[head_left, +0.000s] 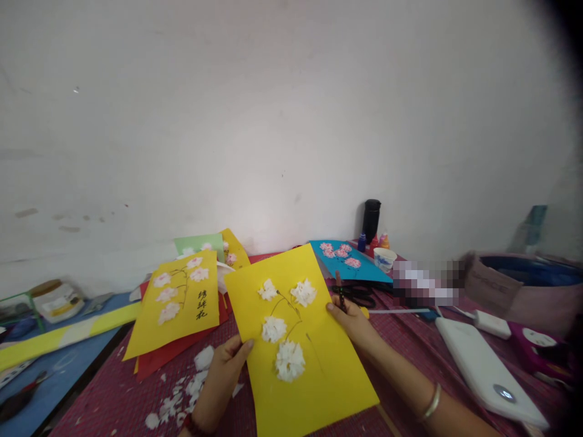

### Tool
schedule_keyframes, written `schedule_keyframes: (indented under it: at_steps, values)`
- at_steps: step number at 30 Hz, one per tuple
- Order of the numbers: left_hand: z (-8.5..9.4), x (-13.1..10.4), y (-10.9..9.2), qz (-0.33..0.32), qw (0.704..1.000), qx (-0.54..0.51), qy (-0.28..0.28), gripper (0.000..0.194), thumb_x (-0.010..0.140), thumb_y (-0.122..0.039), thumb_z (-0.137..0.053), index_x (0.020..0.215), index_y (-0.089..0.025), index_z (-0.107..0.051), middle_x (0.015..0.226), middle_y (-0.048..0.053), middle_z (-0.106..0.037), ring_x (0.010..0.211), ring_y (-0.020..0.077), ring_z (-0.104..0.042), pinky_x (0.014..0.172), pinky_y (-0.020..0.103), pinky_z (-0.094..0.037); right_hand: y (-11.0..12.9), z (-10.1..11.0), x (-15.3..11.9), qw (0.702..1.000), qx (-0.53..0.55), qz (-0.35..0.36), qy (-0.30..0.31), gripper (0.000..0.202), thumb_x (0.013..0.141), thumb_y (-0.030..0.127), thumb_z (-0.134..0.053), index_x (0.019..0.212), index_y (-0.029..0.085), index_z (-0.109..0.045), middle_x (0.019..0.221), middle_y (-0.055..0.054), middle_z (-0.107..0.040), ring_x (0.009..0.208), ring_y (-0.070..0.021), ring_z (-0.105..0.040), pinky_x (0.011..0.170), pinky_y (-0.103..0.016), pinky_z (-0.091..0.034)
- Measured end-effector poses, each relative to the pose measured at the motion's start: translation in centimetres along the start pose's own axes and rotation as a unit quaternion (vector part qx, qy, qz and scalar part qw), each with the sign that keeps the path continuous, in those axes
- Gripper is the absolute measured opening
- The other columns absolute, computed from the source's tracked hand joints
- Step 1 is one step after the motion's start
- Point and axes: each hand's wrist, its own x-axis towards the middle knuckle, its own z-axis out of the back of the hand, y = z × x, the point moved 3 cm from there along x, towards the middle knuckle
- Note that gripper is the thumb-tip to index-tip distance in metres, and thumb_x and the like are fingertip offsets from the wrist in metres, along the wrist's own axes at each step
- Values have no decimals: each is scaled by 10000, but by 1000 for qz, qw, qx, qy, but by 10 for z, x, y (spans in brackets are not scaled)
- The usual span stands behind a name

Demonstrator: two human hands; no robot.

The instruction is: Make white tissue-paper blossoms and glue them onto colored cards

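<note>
Tilted up in front of me is a yellow paper sheet (328,376) bearing white crumpled-paper flowers (290,360) on thin drawn stems. My left hand (228,364) pinches its left edge, thumb on the front. At the right edge my right hand (353,318) grips the same sheet, with a slim dark pen-like stick (340,294) also between its fingers; its exact kind is unclear. Scattered white paper scraps (170,403) lie beside my left hand. Left of the held sheet, another yellow sheet (150,328) shows pinkish-white flowers and black written characters.
Red paper (159,358) lies under the left sheet. Behind are a green sheet (184,243) and a blue flower sheet (319,252). A small bowl (385,260), paint bottles (374,244) and black flask (371,218) stand by the wall. A white power bank (487,370) lies right.
</note>
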Motion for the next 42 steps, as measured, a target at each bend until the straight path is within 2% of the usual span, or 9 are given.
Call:
schedule_keyframes:
  at_steps: [6,10,15,22,29,33,38,42]
  values:
    - [1,1,-2,-2,1000,28,-13,345,651,-465,-704,807,-157,-723,753,56,-720,680,210,-629,648,295,-501,2,-1,-1,1000,1,-1,-1,285,731,470,-653,778,207,-553,693,14,-656,557,-147,-586,559,-259,-456]
    - [1,2,1,-4,1000,10,-7,342,639,-468,-712,781,-158,-702,738,48,-709,656,197,-616,661,303,-501,4,-2,-1,1000,-5,-3,-3,306,715,479,-664,770,203,-544,681,12,-647,545,-146,-577,547,-258,-450]
    - [4,2,0,-26,999,28,-24,309,635,-444,-723,653,-153,-622,601,4,-638,545,139,-546,527,225,-428,3,0,1,1000,-13,3,-4,312,717,495,-656,747,205,-542,647,22,-627,508,-130,-541,508,-239,-421]
    - [2,0,-3,-30,999,32,-26,316,653,-438,-711,628,-157,-569,557,-24,-575,514,118,-496,486,208,-383,3,-2,0,1000,-11,6,-2,314,723,497,-650,774,204,-548,657,22,-637,523,-133,-556,515,-240,-432]
    - [4,2,2,-32,999,34,-5,276,702,-419,-686,730,-158,-599,626,-15,-599,641,167,-576,608,254,-456,7,-2,-2,999,-34,7,-15,303,712,489,-652,763,212,-538,655,27,-627,538,-146,-561,514,-246,-433]
    - [1,0,-4,-35,999,30,3,290,717,-440,-669,752,-162,-595,703,3,-645,685,176,-595,660,271,-479,5,-2,-1,999,-38,14,-13,296,708,485,-650,779,219,-540,678,26,-632,554,-150,-568,537,-257,-447]
    - [-4,-2,-12,-47,998,12,-30,318,708,-467,-666,797,-171,-593,808,26,-683,703,174,-606,645,257,-488,5,-4,-1,999,-37,16,-10,284,698,467,-664,770,220,-544,673,33,-621,551,-143,-561,544,-258,-444]
    - [-5,-2,-7,-20,1000,-6,-16,336,705,-451,-675,873,-169,-601,862,41,-694,702,178,-617,654,270,-496,6,-4,-2,999,-36,14,-25,311,678,480,-673,757,217,-528,654,34,-614,542,-145,-556,541,-264,-442]
